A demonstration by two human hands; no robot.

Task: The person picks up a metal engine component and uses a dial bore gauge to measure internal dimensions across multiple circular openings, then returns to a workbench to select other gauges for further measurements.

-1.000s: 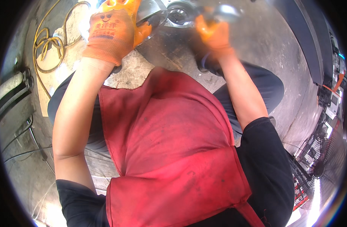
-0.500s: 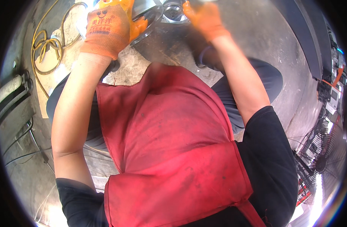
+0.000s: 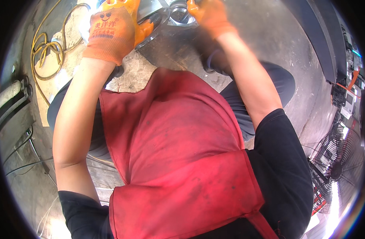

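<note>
My left hand (image 3: 114, 30) wears an orange coated glove. Its thumb reaches over the rim of a round metal part (image 3: 160, 20) with a dark inner band, and its fingers run partly off the top edge, closed on that part. To the right lies a shiny metal piece with a round opening (image 3: 181, 14). My right hand (image 3: 210, 16), gloved the same way and blurred by motion, is beside that opening with curled fingers. Whatever it grips is hidden by the blur and the frame edge.
A yellow hose (image 3: 47, 51) lies coiled on cardboard (image 3: 67, 75) at the left. My knees bend on either side of my red apron (image 3: 182, 119). A black wire fan (image 3: 335, 171) stands at the right, below a long dark panel (image 3: 315, 36). Cables trail at the lower left.
My right hand has shifted slightly left beside the metal piece. My left hand keeps nearly the same place at the round part. The whole view has moved a little.
</note>
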